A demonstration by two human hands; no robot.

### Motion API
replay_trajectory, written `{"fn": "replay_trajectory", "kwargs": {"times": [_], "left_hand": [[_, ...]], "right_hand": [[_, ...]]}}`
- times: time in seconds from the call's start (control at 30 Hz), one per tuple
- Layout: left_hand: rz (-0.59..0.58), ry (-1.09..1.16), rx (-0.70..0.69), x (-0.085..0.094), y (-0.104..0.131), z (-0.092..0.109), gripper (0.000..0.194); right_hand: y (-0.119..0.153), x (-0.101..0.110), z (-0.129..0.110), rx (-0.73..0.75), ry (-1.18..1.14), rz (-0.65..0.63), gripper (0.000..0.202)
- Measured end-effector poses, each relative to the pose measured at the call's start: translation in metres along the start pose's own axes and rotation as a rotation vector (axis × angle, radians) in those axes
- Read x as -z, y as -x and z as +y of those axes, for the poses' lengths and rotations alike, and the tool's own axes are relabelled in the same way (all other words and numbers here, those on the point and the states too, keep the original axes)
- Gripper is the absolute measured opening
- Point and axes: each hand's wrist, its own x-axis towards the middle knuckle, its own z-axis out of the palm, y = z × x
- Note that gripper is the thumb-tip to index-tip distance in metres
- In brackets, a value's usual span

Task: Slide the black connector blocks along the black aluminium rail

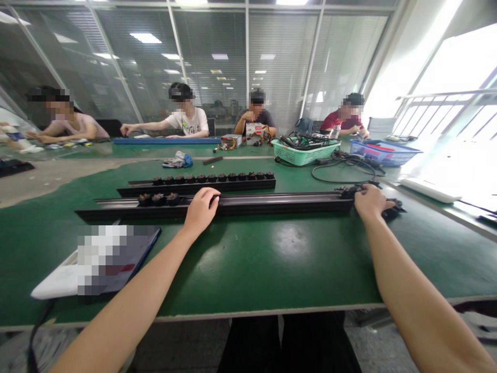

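Observation:
A long black rail (279,203) lies across the green table. My left hand (202,210) is closed around a small black part at the rail's middle. Near its left end several round black pieces (158,199) sit in the channel. At the right end my right hand (370,202) is closed among a cluster of black parts (396,208); what its fingers hold is hidden. Behind lies a shorter black rail (248,184) with a row of round black pieces on it.
A white device (58,280) and a dark blue-edged item (145,248) lie at the left front. Beyond the rails are a grey-blue cloth (178,159), a green basket (305,154) of cables and a blue basket (382,151). Several people sit across the table.

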Motion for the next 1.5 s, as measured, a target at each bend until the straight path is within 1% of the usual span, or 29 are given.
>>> {"fn": "replay_trajectory", "kwargs": {"times": [0.07,0.17,0.27,0.33,0.43,0.57,0.63,0.7,0.8,0.93,1.0,1.07,1.17,1.27,1.4,1.5], "left_hand": [[0.001,0.001,0.002,0.000,0.000,0.000,0.023],[0.000,0.007,0.007,0.000,0.000,-0.001,0.024],[0.002,0.016,0.009,0.002,0.000,0.000,0.027],[0.007,0.020,0.018,0.004,0.000,0.001,0.030],[0.016,0.018,0.033,0.008,0.001,0.001,0.035],[0.023,-0.038,0.034,0.015,0.002,-0.004,0.040],[0.034,-0.108,0.000,0.020,0.002,-0.007,0.039],[0.068,-0.190,-0.030,0.025,0.001,-0.009,0.038],[0.111,-0.284,-0.024,0.032,-0.001,-0.008,0.038],[0.109,-0.384,0.045,0.041,-0.001,-0.007,0.035],[0.120,-0.445,0.088,0.045,0.000,-0.009,0.032],[0.146,-0.483,0.121,0.048,0.001,-0.012,0.030],[0.193,-0.487,0.147,0.051,0.003,-0.017,0.028],[0.202,-0.487,0.228,0.050,0.006,-0.021,0.026],[0.112,-0.530,0.325,0.050,0.008,-0.021,0.026],[0.021,-0.651,0.389,0.050,0.007,-0.017,0.030]], "right_hand": [[0.000,0.005,-0.003,-0.030,-0.050,-0.001,0.048],[0.006,0.017,-0.015,0.021,-0.102,0.062,0.046],[0.027,0.027,-0.038,0.151,-0.162,0.130,0.042],[0.050,0.031,-0.060,0.267,-0.187,0.127,0.038],[0.092,0.036,-0.099,0.526,-0.226,0.031,0.034],[0.146,0.041,-0.151,0.930,-0.231,-0.182,0.030],[0.170,0.043,-0.174,1.042,-0.232,-0.274,0.029],[0.191,0.044,-0.197,1.099,-0.257,-0.356,0.027],[0.220,0.044,-0.232,1.080,-0.288,-0.429,0.026],[0.253,0.047,-0.278,1.049,-0.300,-0.489,0.030],[0.266,0.047,-0.296,1.006,-0.287,-0.488,0.034],[0.275,0.044,-0.309,0.950,-0.283,-0.467,0.036],[0.282,0.035,-0.317,0.887,-0.285,-0.453,0.042],[0.282,0.025,-0.316,0.912,-0.300,-0.428,0.042],[0.284,0.019,-0.312,0.922,-0.308,-0.393,0.039],[0.286,0.018,-0.311,0.911,-0.282,-0.372,0.040]]}}
